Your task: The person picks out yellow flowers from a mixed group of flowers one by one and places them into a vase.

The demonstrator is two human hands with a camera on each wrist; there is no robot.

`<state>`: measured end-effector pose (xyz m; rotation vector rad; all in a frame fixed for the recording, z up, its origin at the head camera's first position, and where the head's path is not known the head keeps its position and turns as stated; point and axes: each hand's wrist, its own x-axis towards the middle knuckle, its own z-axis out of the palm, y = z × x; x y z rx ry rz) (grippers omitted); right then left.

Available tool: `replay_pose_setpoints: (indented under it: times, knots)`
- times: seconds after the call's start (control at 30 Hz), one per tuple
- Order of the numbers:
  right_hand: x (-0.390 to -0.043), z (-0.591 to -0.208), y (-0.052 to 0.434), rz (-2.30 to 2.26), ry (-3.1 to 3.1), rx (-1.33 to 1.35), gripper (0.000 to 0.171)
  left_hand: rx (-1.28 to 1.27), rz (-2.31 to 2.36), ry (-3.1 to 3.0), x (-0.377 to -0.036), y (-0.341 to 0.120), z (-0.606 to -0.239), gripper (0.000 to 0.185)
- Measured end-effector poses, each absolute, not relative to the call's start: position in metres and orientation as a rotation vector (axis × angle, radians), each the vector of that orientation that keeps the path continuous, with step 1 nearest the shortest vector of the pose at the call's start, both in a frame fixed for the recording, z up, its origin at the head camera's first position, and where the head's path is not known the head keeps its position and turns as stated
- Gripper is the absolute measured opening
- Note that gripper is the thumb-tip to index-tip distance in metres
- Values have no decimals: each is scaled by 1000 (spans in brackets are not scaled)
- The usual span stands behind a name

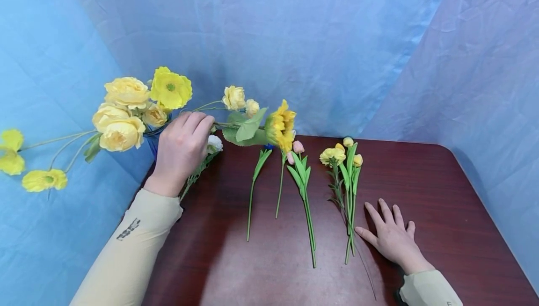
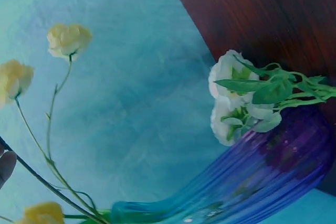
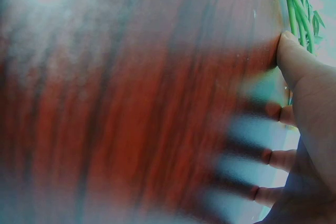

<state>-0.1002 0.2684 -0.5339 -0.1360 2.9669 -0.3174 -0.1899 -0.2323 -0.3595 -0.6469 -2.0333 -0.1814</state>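
My left hand (image 1: 181, 144) grips the stem of a sunflower (image 1: 281, 126), whose head points right. In the left wrist view, a fingertip (image 2: 6, 166) touches a dark stem that runs to the mouth of a blue-purple glass vase (image 2: 210, 182). Pale yellow roses (image 1: 122, 134) and bright yellow poppies (image 1: 170, 87) fan out from the vase, which my left hand and forearm mostly hide in the head view. My right hand (image 1: 393, 240) rests on the table with fingers spread, its thumb beside the stems of the yellow tulips (image 1: 357, 160).
On the dark wooden table (image 1: 421, 175) lie pink tulips (image 1: 298, 147), a yellow carnation-like flower (image 1: 332, 156) and other green stems (image 1: 250, 207). White flowers (image 2: 233, 95) lie beside the vase. Blue cloth (image 1: 294, 39) hangs behind and at both sides.
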Motion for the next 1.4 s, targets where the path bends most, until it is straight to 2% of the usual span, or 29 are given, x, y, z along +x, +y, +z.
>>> replay_pose_setpoints:
  times: [0.53,1.1,1.4]
  knots:
    - [-98,-532,267,-340,2962,-129,88,-389,-299,-2024,-199,-272,-371,15]
    - [-98,-533,268,-349,2975,-136,89,-119,-413,-2053,-197,-283,-362,19]
    - [-98,-535,268,-358,2978,-136,88,106,-432,-2344,-198,-287,-361,22]
